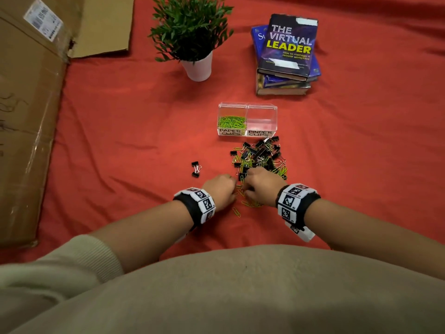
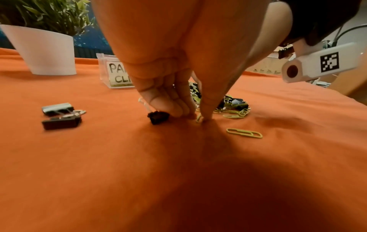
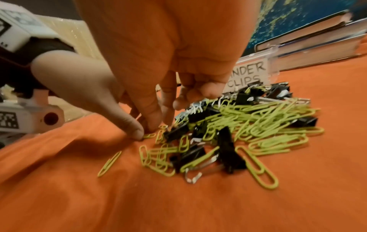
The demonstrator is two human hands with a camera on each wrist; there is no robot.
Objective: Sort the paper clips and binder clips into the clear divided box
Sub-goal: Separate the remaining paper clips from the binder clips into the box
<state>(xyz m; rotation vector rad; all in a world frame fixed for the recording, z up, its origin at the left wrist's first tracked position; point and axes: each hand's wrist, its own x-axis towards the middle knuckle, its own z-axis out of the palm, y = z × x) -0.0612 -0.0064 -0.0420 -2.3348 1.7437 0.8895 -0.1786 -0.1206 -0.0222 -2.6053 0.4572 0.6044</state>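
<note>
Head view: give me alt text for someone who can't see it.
Both hands, left hand and right hand, pick at a mixed pile of clips on a red cloth. Behind it, the clear divided box holds green paper clips in its left compartment.

Ahead of me at about eleven o'clock stands a leafy green plant in a white pot. At one o'clock lies a stack of books. Flattened cardboard covers the red cloth at nine to ten o'clock.
</note>
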